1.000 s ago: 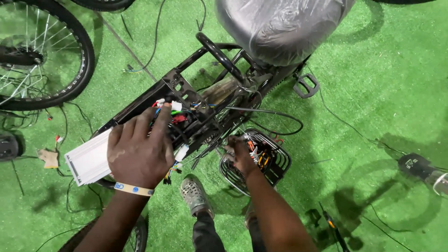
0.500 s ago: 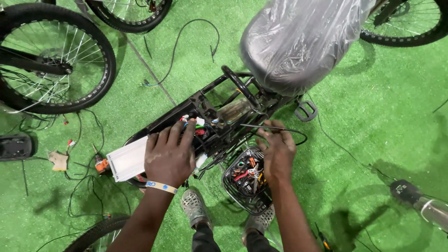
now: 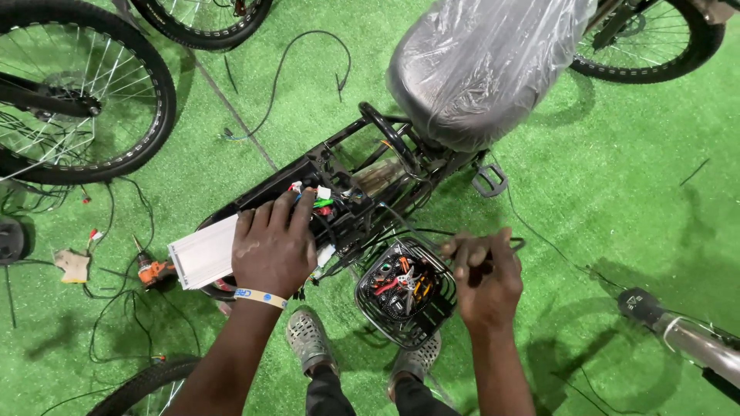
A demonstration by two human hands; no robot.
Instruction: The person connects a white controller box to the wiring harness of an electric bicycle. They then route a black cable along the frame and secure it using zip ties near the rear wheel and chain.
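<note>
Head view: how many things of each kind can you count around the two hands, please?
Spoked wheels: 4, e.g. the large one
Wire basket: 1
Wrapped seat: 1
White box: 1
Pedal: 1
Hands: 2, left hand, right hand
Total: 10

Probably a bicycle workshop: wheels [image 3: 77, 92], loose cables [image 3: 293, 77].

Both arms are bare, without sleeves. The left hand [image 3: 271, 250] wears a yellow wristband [image 3: 260, 296] with blue print. Grey perforated clogs [image 3: 307, 340] and dark trousers [image 3: 327, 393].
</note>
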